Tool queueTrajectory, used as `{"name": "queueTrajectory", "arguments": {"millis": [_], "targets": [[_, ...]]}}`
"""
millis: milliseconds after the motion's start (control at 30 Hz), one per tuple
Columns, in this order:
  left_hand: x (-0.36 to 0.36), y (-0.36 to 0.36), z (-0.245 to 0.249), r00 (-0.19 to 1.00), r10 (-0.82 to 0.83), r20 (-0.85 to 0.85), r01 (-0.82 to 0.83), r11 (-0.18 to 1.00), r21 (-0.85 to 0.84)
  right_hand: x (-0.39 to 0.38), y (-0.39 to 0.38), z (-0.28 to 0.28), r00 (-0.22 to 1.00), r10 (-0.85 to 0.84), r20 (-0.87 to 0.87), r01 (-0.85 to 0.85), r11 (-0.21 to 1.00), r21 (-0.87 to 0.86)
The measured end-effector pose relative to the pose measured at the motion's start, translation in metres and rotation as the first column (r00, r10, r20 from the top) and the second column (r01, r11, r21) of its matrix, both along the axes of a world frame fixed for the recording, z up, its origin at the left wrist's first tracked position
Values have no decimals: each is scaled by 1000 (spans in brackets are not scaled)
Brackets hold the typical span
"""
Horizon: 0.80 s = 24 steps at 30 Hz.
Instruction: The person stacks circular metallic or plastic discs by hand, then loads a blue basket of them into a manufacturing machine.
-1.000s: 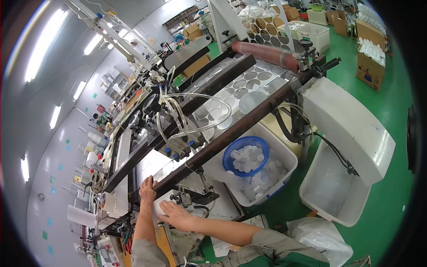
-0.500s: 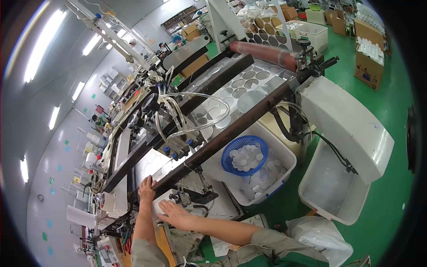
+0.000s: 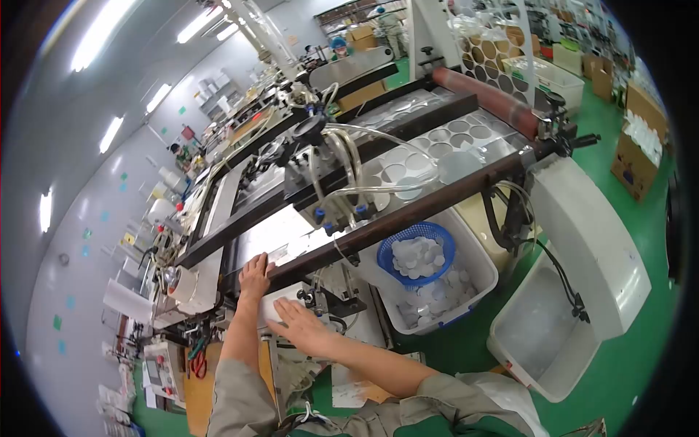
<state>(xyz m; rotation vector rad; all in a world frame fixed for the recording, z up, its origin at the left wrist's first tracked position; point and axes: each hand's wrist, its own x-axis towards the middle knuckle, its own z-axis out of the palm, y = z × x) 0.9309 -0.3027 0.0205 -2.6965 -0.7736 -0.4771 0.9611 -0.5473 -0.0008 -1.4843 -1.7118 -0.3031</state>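
Note:
My left hand (image 3: 255, 277) rests at the near end of the machine's dark rail (image 3: 408, 210), fingers stretched forward beside a brightly lit white panel (image 3: 280, 231). No object shows in it. My right hand (image 3: 303, 327) lies flat, fingers a little apart, against a white block-like part (image 3: 282, 297) below the rail. What lies under its palm is hidden. Ahead of both hands, a suction head with clear tubes and blue fittings (image 3: 341, 218) hangs over the bed. Further along, a clear sheet with rows of round cut-outs (image 3: 437, 146) runs towards a reddish roller (image 3: 488, 100).
Right of the rail, a white bin (image 3: 477, 288) holds loose white discs and a blue basket (image 3: 451, 255) with more discs. Another white bin (image 3: 542, 357) stands under a white machine cover (image 3: 593, 240). Red-handled scissors (image 3: 197, 360) lie at the lower left. People work in the background.
The camera view has turned, so the machine appears shifted right and more of the lower-left bench shows. Both hands keep nearly the same places on the machine.

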Motion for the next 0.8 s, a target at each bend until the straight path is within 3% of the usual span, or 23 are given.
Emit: {"name": "queueTrajectory", "arguments": {"millis": [367,467,600,700,800], "targets": [[0,-2,-3,998,53,33,-50,995,-89,1,-5,11,998,42,51,-35,990,-137],[2,-3,2,997,75,9,-74,996,-48,5,-12,28,995,58,76,-38,968,-247],[-1,-4,-3,995,25,93,-23,999,-23,3,-7,22,991,27,132,-3,985,-172],[-2,-8,-6,992,16,127,-19,1000,20,3,-8,23,990,48,136,-8,961,-277],[-1,-11,-4,995,48,85,-51,998,44,3,-11,26,989,50,137,-11,963,-269]]}}
